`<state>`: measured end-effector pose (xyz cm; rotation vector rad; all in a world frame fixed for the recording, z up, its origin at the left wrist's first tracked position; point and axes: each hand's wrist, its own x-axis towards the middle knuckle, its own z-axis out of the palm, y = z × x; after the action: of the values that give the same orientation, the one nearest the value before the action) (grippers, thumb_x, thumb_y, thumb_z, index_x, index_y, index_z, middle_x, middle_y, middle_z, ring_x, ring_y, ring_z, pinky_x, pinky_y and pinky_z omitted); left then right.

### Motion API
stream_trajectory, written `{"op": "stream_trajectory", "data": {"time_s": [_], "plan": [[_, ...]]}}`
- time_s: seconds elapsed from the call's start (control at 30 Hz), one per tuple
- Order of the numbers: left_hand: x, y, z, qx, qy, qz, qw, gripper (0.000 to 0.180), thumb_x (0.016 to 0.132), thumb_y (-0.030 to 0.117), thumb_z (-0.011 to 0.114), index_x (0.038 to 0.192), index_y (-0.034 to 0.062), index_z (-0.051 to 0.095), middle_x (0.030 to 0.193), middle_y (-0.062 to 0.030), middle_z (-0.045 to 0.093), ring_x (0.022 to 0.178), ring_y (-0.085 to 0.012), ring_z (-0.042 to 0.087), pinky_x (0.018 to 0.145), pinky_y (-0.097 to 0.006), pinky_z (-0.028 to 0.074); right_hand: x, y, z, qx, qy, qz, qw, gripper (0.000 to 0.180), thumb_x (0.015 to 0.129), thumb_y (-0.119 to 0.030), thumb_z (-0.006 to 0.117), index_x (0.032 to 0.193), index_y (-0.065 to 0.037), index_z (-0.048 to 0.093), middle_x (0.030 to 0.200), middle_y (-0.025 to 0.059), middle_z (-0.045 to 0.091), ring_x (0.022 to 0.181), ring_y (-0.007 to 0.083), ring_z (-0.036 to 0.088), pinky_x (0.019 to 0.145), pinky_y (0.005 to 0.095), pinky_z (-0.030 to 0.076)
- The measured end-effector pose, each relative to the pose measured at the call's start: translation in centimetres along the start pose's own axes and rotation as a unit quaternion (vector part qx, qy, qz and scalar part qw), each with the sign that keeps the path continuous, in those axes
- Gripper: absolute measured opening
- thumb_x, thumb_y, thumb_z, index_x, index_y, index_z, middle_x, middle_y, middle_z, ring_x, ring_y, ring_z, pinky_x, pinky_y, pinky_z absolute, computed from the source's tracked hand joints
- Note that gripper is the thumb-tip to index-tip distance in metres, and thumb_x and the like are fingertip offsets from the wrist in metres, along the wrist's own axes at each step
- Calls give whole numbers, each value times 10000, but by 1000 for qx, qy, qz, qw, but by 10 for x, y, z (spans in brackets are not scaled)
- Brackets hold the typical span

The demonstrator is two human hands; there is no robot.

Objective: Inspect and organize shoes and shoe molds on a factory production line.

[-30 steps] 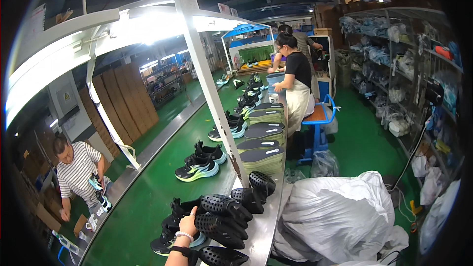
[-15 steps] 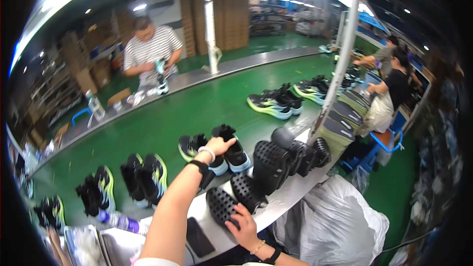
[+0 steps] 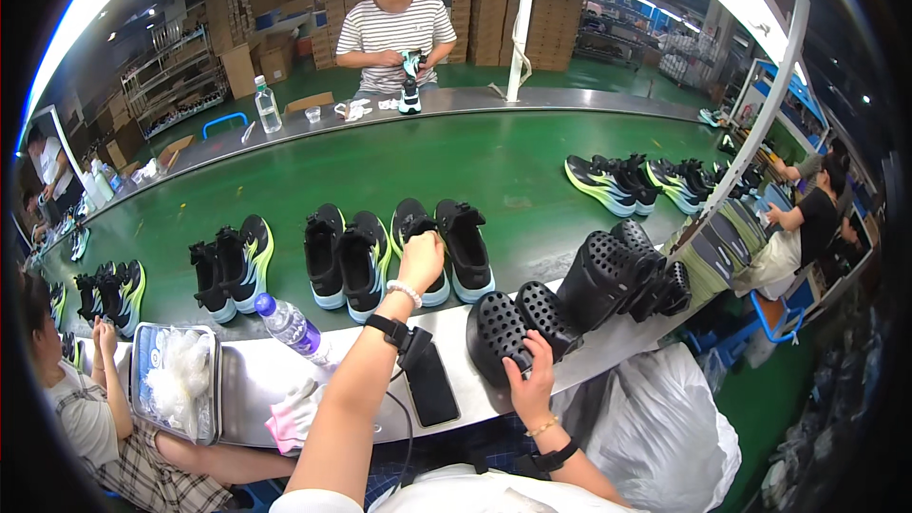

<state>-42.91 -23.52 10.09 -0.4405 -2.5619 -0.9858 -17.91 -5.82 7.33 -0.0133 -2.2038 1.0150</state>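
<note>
My left hand [image 3: 423,261] is curled at the collar of a black running shoe [image 3: 410,218] with a lime-to-light-blue sole, and hides part of it. Its mate [image 3: 465,247] stands upright just to the right. Another pair of the same running shoes [image 3: 344,261] is close on the left. Nearer to me, my right hand [image 3: 532,375] has its fingers apart against a black clog [image 3: 496,334] with round holes in its upper. A second black clog [image 3: 549,315] sits beside that one.
A green belt [image 3: 380,161] carries more shoe pairs. Stacked clogs [image 3: 617,275] stand at right, near a white post. The metal ledge [image 3: 252,389] holds a phone [image 3: 432,385], a purple-capped bottle [image 3: 290,326], gloves [image 3: 296,415] and a tray [image 3: 217,399]. People work across and on both sides.
My view has swung left, bringing the person seated at left and the tray more fully into sight. My left hand stays at the running shoes, and my right hand stays by the clogs.
</note>
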Motion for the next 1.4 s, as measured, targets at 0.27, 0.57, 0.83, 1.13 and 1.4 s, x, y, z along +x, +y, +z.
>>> {"op": "stream_trajectory", "data": {"time_s": [0.27, 0.57, 0.83, 1.13, 1.4], "plan": [[1, -22, 12, 213, 120, -5, 970, 232, 840, 32, 519, 1060, -23, 572, 1125, -208, 554, 1068, -353, 561, 907, -400, 482, 3, -15, -8, -49, -38, 73, 995, 561, 839, -250, 726, 1268, 19, 485, 1278, 224, 557, 1133, 379, 573, 941, 398, 472], [-5, -52, 2, 127, -23, -67, 989, 550, 795, 129, 583, 1298, -69, 482, 1465, -244, 343, 1382, -368, 312, 1137, -483, 274, 19, -25, -21, -186, -92, 94, 974, 660, 760, -446, 765, 1163, 40, 571, 886, 275, 671, 824, 433, 658, 726, 458, 523], [-88, -38, -24, -112, -48, -155, 980, 457, 800, 90, 588, 1254, 142, 570, 1196, -220, 539, 1006, -428, 600, 900, -477, 486, 115, -87, -40, -53, -175, 92, 979, 528, 737, -376, 785, 998, 64, 654, 817, 260, 674, 814, 376, 684, 715, 421, 534], [-113, -37, 8, -102, 42, -95, 989, 430, 836, 114, 628, 1251, 92, 515, 1326, -241, 445, 1189, -444, 491, 975, -453, 441, 209, -81, 141, -130, -357, 90, 921, 475, 742, -386, 777, 762, 78, 678, 695, 218, 664, 694, 321, 692, 688, 390, 568], [-118, -53, -1, -102, -24, -78, 991, 550, 825, 96, 571, 1351, 190, 441, 1493, -260, 295, 1151, -492, 522, 942, -506, 476, 181, -53, 234, -275, -269, -13, 923, 299, 748, -308, 760, 872, -38, 730, 865, 166, 713, 829, 321, 707, 724, 392, 582]]}}
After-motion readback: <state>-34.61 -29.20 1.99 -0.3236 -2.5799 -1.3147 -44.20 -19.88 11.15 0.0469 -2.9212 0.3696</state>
